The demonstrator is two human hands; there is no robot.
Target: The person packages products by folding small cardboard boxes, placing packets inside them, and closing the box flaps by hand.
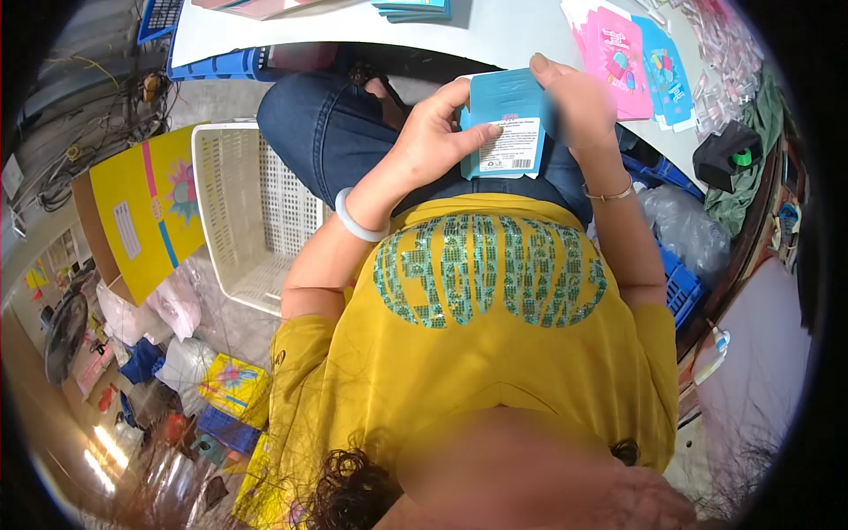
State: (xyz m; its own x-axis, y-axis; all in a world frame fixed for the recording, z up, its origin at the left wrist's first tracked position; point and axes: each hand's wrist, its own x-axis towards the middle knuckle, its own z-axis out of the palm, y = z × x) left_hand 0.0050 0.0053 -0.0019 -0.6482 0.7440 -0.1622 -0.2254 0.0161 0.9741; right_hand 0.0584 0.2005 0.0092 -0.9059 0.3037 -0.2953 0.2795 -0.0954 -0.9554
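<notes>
Above my lap, a blue card packet (503, 102) with a white printed label and barcode is held between my two hands. My left hand (433, 141) grips its left edge, the thumb lying across the label. At the upper right edge of the packet is my right hand (579, 106), partly blurred, with its thumb at the top corner and its other fingers hidden. On the white table (521, 31), pink cards (618, 66) and blue cards (667, 84) lie just beyond my right hand.
Many small clear pieces (720, 53) are heaped at the table's right. A white basket (238, 212) and a yellow carton (146, 212) stand at left. A black object (726, 157) sits near the table's right edge. Blue crates (676, 287) are at right, below the table.
</notes>
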